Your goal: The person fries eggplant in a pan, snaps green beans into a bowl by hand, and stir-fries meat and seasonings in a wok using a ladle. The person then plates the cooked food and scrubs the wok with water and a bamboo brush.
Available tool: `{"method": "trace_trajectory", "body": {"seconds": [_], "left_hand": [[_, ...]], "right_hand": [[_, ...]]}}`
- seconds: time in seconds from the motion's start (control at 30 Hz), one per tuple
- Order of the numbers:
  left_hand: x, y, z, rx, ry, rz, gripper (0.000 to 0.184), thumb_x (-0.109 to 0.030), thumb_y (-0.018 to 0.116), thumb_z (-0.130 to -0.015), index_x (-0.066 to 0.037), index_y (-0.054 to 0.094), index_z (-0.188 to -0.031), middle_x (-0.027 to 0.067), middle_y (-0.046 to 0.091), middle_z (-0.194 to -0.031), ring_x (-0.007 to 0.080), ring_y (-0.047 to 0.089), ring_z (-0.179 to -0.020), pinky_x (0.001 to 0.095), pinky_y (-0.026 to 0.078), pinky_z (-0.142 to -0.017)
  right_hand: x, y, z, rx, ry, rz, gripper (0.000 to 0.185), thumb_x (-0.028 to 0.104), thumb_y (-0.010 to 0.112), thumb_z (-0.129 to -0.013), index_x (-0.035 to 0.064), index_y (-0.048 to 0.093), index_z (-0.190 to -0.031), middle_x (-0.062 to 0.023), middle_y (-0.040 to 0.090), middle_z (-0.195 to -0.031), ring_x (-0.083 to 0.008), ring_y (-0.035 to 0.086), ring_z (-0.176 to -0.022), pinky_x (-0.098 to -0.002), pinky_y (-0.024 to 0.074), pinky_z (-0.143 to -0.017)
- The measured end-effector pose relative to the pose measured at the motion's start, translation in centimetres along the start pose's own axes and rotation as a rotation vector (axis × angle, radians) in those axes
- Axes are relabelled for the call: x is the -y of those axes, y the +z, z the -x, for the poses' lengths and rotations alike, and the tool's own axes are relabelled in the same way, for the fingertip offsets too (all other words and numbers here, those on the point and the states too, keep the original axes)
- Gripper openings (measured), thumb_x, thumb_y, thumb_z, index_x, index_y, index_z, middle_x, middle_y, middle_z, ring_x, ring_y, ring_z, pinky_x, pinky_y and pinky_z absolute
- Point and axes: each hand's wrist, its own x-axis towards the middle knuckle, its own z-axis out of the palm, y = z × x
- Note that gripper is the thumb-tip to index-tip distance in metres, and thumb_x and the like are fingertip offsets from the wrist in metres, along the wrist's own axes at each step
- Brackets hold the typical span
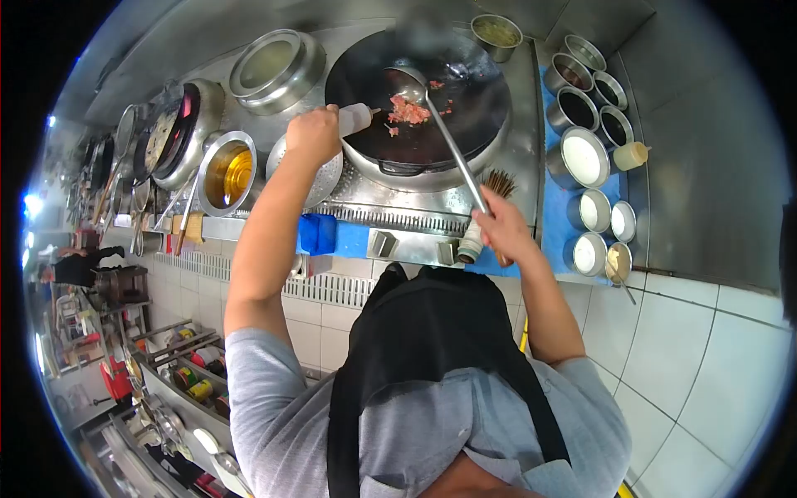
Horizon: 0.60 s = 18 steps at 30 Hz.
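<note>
My left hand [315, 135] is closed around a translucent squeeze bottle [354, 119], its nozzle pointing right over the rim of a black wok [365, 75]. In the wok lies a small heap of pinkish chopped meat [407, 110], with a few loose bits around it. My right hand [503, 224] grips the handle of a long metal ladle [457, 153], whose bowl rests in the wok beside the meat. A bamboo brush [498, 183] stands just beside my right hand.
Metal pots of white, dark and other contents line the right side, with a yellowish squeeze bottle [631, 155]. A bowl of oil [228, 174], a perforated skimmer [326, 181] and a lidded pot [270, 70] are on the left. A metal pot [496, 35] sits behind the wok.
</note>
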Motion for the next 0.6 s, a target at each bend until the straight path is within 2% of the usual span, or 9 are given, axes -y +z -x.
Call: {"method": "trace_trajectory", "body": {"seconds": [0.1,0.13,0.27,0.37,0.47,0.6], "left_hand": [[0.4,-1.2,-1.0,0.076,-0.035,-0.074,0.034,-0.013,0.073,-0.084,-0.005,0.07,-0.117,0.019,0.076,-0.109,0.036,0.075,-0.1,0.0459,0.06,-0.087],[0.7,-1.8,-1.0,0.082,-0.032,-0.106,0.03,-0.011,0.069,-0.085,-0.006,0.072,-0.114,0.0182,0.077,-0.107,0.0364,0.076,-0.099,0.0456,0.061,-0.085],[2.6,-4.1,-0.6,0.144,-0.06,-0.141,0.032,-0.011,0.068,-0.085,-0.004,0.07,-0.116,0.0182,0.077,-0.107,0.0356,0.076,-0.1,0.0456,0.061,-0.085],[4.3,-3.4,-0.1,0.016,-0.069,-0.163,0.026,-0.013,0.071,-0.085,-0.005,0.073,-0.109,0.0155,0.078,-0.104,0.033,0.077,-0.098,0.0437,0.061,-0.085],[4.8,-3.1,0.9,-0.023,-0.034,-0.169,0.032,-0.01,0.068,-0.083,-0.003,0.069,-0.115,0.0183,0.076,-0.108,0.0341,0.076,-0.099,0.0455,0.06,-0.086],[5.0,-3.2,2.4,-0.071,0.022,-0.162,0.032,-0.009,0.065,-0.084,-0.004,0.068,-0.115,0.0197,0.076,-0.106,0.0341,0.076,-0.098,0.0458,0.06,-0.085]], "right_hand": [[-1.3,0.8,1.4,0.057,-0.013,-0.178,0.054,0.004,0.061,-0.099,0.0088,0.052,-0.152,0.0011,0.056,-0.079,-0.0073,0.05,-0.053,-0.0268,0.0421,-0.049],[-1.3,0.8,1.4,0.014,-0.052,-0.114,0.055,0.005,0.062,-0.098,0.0079,0.052,-0.152,-0.0006,0.058,-0.077,-0.0088,0.053,-0.054,-0.0293,0.0449,-0.051],[-2.1,0.6,-2.3,-0.269,-0.113,0.125,0.057,0.009,0.065,-0.096,0.0071,0.052,-0.152,-0.005,0.062,-0.071,-0.0123,0.058,-0.057,-0.0325,0.0487,-0.055],[-2.4,0.3,-5.3,-0.251,-0.028,0.148,0.059,0.009,0.064,-0.096,0.0082,0.051,-0.153,-0.0038,0.06,-0.071,-0.0115,0.057,-0.055,-0.0315,0.0476,-0.054],[-0.6,-0.9,-4.0,-0.051,-0.061,0.123,0.061,0.008,0.063,-0.096,0.0083,0.049,-0.155,-0.0027,0.058,-0.071,-0.0105,0.056,-0.054,-0.031,0.0465,-0.053],[-0.6,1.1,0.5,0.075,0.051,-0.041,0.063,0.01,0.065,-0.096,0.007,0.047,-0.157,-0.0027,0.059,-0.073,-0.0104,0.055,-0.054,-0.0311,0.0459,-0.053]]}}
